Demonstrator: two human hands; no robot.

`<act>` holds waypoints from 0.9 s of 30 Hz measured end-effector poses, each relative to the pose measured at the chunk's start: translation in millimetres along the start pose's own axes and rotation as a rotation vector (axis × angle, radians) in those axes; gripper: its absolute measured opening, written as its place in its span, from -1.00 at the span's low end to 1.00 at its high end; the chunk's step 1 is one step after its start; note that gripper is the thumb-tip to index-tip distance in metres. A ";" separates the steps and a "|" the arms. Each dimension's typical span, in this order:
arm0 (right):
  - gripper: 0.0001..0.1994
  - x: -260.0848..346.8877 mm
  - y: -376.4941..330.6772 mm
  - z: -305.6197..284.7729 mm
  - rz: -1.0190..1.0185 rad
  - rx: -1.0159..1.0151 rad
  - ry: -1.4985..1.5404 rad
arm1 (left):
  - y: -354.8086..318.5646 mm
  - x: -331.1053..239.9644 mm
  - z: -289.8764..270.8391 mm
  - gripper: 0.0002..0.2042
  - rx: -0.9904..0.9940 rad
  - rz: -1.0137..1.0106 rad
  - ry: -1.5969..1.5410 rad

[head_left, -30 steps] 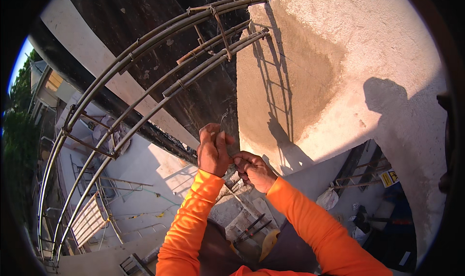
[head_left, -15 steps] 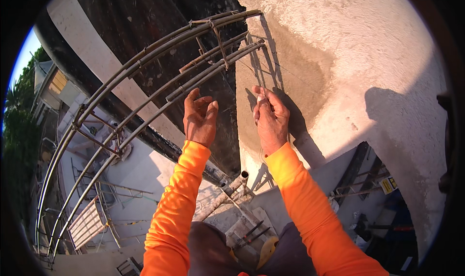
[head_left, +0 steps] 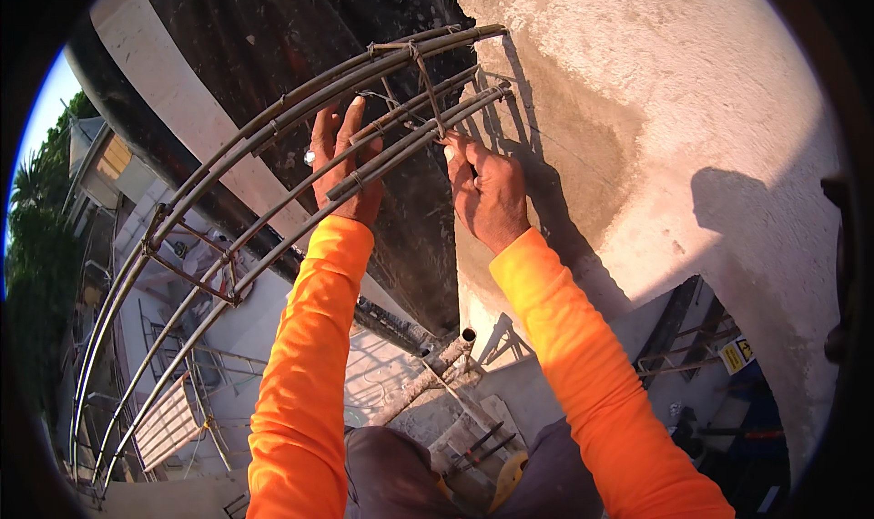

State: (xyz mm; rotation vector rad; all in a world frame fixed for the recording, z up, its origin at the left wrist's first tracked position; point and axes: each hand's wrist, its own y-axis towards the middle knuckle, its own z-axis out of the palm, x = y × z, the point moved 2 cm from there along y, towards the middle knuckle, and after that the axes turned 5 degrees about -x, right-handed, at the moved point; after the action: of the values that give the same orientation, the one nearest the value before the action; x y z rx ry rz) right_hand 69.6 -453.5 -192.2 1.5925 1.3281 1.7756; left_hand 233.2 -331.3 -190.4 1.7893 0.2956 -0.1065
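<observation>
A curved cage of steel reinforcing bars (head_left: 408, 148) sweeps from the lower left to the concrete wall. My left hand (head_left: 344, 159), with a ring on one finger, reaches up behind the lower bars. Its fingers stretch apart between the bars, close to the end of a thin tie wire (head_left: 390, 99). At the lower bars, beside a cross tie (head_left: 426, 89), my right hand (head_left: 490, 189) is closed in a pinch. The wire seems to run to its fingertips, but the bars partly hide the grip.
A rough concrete wall (head_left: 728, 91) fills the right, with shadows on it. Black sheeting (head_left: 237, 27) hangs behind the bars. Below are an open-ended pipe (head_left: 466, 335), scaffold parts and a slatted panel (head_left: 168, 423), well beneath my arms.
Both hands have moved up to the bars. My left hand has gone in behind the lower bars with its fingers extended; my right hand has shifted left to the cross tie, still pinched.
</observation>
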 end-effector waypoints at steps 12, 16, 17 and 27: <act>-0.88 -2.6 14.8 0.1 0.045 0.078 0.142 | 10.7 -1.6 20.9 -0.60 -0.050 -0.100 -0.137; -0.83 -19.0 5.4 14.1 0.426 0.078 0.550 | 5.1 -8.3 21.5 -0.80 0.031 -0.212 -0.172; -0.83 -21.3 2.9 18.3 0.475 0.070 0.581 | 0.0 -12.6 21.1 -0.79 0.103 -0.269 -0.170; -0.84 -9.8 -2.2 57.9 0.119 -0.175 0.175 | -5.3 -35.0 -0.8 -0.63 0.275 -0.254 -0.312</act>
State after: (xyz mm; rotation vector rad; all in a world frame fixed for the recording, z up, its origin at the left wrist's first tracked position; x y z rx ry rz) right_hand 124.9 -438.8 -205.4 1.4766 1.1352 2.0826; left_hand 198.1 -334.3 -187.1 1.9648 0.2915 -0.6262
